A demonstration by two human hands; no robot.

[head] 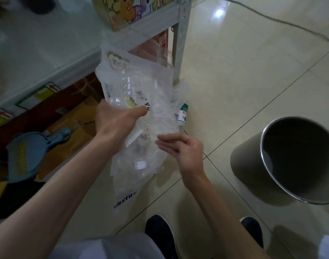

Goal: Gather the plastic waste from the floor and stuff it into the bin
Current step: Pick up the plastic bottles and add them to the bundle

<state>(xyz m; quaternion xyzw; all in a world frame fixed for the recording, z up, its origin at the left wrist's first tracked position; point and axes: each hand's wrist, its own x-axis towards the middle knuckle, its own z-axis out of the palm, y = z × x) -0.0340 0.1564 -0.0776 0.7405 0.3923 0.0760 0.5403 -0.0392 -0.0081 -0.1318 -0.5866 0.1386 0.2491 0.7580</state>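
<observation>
My left hand [117, 120] grips a bundle of clear plastic bags [141, 90] with printed text, held up above the floor in the middle of the view. My right hand [180, 148] is beside the bundle's lower right edge, fingers loosely curled and touching the plastic; I cannot tell whether it holds it. A small white bottle with a green label [182, 114] lies on the tiles just behind the bags. The grey round bin [253, 161] stands open on the floor to the right, apart from both hands.
A blue dustpan [27, 156] lies at the left on a patterned mat [70, 113]. A grey metal shelf leg [180, 45] rises behind the bags. A cable [283, 21] crosses the tiles at the top right. My dark shoes [160, 232] are at the bottom.
</observation>
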